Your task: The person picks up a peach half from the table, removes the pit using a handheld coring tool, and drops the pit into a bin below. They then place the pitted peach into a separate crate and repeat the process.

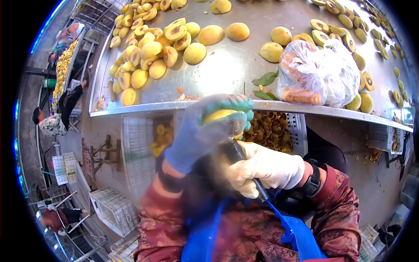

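My left hand (192, 131), in a blue-green glove blurred by motion, is closed around a yellow peach (220, 115) just in front of the table's front edge. My right hand (273, 168), in a white glove, grips a dark-handled tool (235, 150) whose upper end is up against the peach's underside. The tool's working tip is hidden, so its exact kind cannot be made out. Beyond my hands, a heap of yellow peaches (150, 50), many cut in halves with the pit showing, lies on the metal table (214, 83).
A knotted plastic bag (321, 74) and green leaves (265, 79) lie near the table edge. Below, a white crate (298, 131) holds brown-orange fruit pieces; another crate (135, 148) stands left. More halved peaches (331, 32) spread right. Other people work at the far left.
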A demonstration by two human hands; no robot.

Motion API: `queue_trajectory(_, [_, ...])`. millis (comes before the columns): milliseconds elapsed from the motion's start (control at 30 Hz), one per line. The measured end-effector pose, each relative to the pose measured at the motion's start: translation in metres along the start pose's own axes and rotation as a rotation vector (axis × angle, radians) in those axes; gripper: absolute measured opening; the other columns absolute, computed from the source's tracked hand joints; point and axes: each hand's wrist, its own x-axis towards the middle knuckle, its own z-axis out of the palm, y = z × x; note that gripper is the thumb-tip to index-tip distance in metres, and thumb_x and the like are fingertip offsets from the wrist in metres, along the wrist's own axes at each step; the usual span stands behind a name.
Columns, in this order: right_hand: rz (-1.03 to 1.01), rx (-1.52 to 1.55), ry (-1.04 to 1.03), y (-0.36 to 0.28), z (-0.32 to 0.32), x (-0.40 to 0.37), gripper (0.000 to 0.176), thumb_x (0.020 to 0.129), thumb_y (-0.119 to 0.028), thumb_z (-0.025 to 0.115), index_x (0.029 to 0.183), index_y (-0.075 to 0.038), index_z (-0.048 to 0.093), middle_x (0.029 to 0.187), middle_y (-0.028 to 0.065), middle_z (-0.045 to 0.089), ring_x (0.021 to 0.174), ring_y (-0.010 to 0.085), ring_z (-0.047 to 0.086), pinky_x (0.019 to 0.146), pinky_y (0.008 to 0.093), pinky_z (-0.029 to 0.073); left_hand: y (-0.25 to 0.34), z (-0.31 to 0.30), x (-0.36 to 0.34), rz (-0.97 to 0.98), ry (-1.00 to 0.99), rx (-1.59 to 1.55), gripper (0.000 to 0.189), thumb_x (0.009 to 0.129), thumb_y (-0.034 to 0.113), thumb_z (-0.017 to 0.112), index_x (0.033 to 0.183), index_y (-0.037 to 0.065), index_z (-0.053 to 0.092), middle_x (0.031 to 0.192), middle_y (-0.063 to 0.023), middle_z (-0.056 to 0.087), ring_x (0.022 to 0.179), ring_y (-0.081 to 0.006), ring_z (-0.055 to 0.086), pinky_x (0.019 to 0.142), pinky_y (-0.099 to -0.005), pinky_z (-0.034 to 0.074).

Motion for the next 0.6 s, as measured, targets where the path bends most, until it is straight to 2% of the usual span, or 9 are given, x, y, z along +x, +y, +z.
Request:
queue_trajectory(167, [0.027, 0.256, -0.106, -0.008, 0.003, -0.009, 0.019, 0.09, -0.021, 0.062, 0.086, -0.008, 0.049, 0.062, -0.0004, 0.047, 0.047, 0.0082, 0.043, 0.044, 0.0229, 0.035, -0.002, 0.005, 0.008, 0.027, -0.102, -0.298, 0.036, 0.089, 0.008, 0.065, 0.12, -0.007, 0.057, 0.116, -0.0179, 0.065, 0.1, -0.023, 0.066, 0.091, -0.0359, 0.055])
queue_trajectory(333, [0.041, 0.345, -0.128, -0.015, -0.001, -0.009, 0.019, 0.09, -0.022, 0.062, 0.087, -0.008, 0.048, 0.064, -0.0009, 0.046, 0.05, 0.0083, 0.043, 0.045, 0.0225, 0.036, -0.006, 0.01, 0.014, 0.016, -0.059, -0.42, 0.038, 0.091, 0.014, 0.064, 0.121, -0.008, 0.056, 0.115, -0.0188, 0.064, 0.1, -0.0241, 0.066, 0.088, -0.0383, 0.056])
queue_trajectory(433, [-0.043, 0.019, 0.005, -0.019, -0.002, -0.004, 0.018, 0.091, -0.021, 0.062, 0.09, -0.009, 0.048, 0.063, -0.0015, 0.046, 0.049, 0.0087, 0.043, 0.045, 0.0228, 0.036, -0.01, 0.011, 0.02, 0.06, 0.053, -0.385, 0.037, 0.093, 0.018, 0.062, 0.12, -0.007, 0.057, 0.111, -0.0174, 0.065, 0.096, -0.0232, 0.066, 0.083, -0.0377, 0.057])
queue_trajectory(467, [-0.026, -0.117, 0.117, -0.023, -0.001, 0.0, 0.018, 0.092, -0.021, 0.06, 0.093, -0.007, 0.048, 0.063, -0.0004, 0.05, 0.049, 0.0106, 0.047, 0.046, 0.0255, 0.041, -0.013, 0.013, 0.022, 0.082, 0.108, -0.365, 0.037, 0.094, 0.019, 0.061, 0.12, -0.007, 0.057, 0.11, -0.0169, 0.065, 0.094, -0.0229, 0.066, 0.081, -0.0372, 0.058])
queue_trajectory(567, [-0.102, -0.574, 0.525, -0.027, 0.017, 0.008, 0.019, 0.092, -0.021, 0.059, 0.094, -0.005, 0.047, 0.064, 0.0035, 0.056, 0.052, 0.0129, 0.054, 0.048, 0.0288, 0.046, -0.019, 0.016, 0.026, 0.117, 0.246, -0.365, 0.038, 0.095, 0.023, 0.061, 0.119, -0.006, 0.057, 0.105, -0.015, 0.065, 0.09, -0.0211, 0.065, 0.08, -0.0345, 0.056])
queue_trajectory(600, [-0.27, -0.873, 0.568, -0.012, 0.003, 0.014, 0.02, 0.091, -0.02, 0.059, 0.099, -0.004, 0.049, 0.066, 0.0071, 0.058, 0.053, 0.0188, 0.058, 0.05, 0.0321, 0.048, -0.021, 0.017, 0.027, 0.139, 0.297, -0.283, 0.045, 0.098, 0.035, 0.055, 0.119, -0.005, 0.057, 0.103, -0.0138, 0.065, 0.091, -0.0211, 0.065, 0.081, -0.0335, 0.055])
